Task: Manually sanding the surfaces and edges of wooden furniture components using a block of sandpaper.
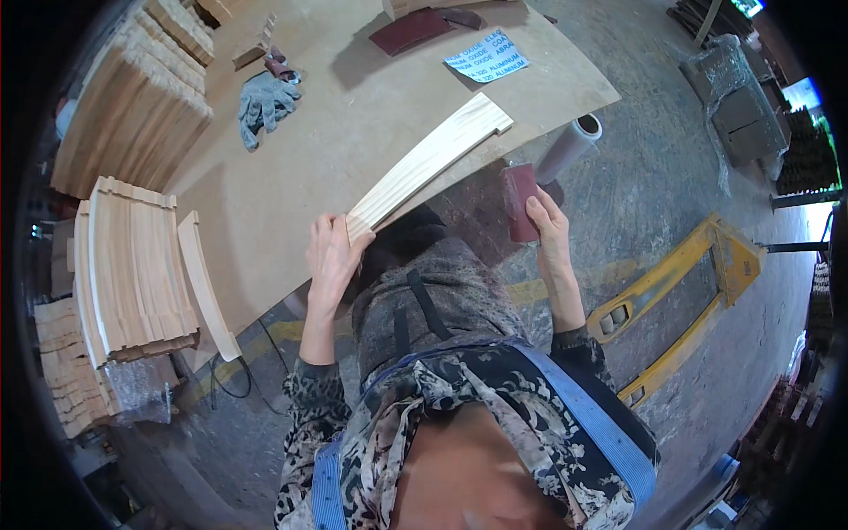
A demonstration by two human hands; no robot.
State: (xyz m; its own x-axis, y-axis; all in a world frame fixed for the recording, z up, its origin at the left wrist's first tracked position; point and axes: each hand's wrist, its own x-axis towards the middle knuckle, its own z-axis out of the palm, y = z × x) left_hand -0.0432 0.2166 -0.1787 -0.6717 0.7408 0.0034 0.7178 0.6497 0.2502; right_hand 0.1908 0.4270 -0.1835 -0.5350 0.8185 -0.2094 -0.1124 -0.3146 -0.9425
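A pale, slightly curved wooden slat [433, 159] with a notched far end lies slantwise over the table's near edge. My left hand [334, 256] is closed around its near end, fingers on top. Off to the right, beyond the table edge, my right hand [551, 225] grips a dark red sheet of sandpaper [520, 201], thumb on its face. The sandpaper is apart from the slat. What lies behind the sheet in my right hand is hidden.
Stacks of wooden slats [137, 265] stand at the left, beside one single slat [205, 283]. On the table [300, 185] lie a grey glove [265, 104], blue-printed sandpaper [486, 58] and red sandpaper [411, 32]. A film roll [570, 148] and yellow pallet jack [671, 274] stand right.
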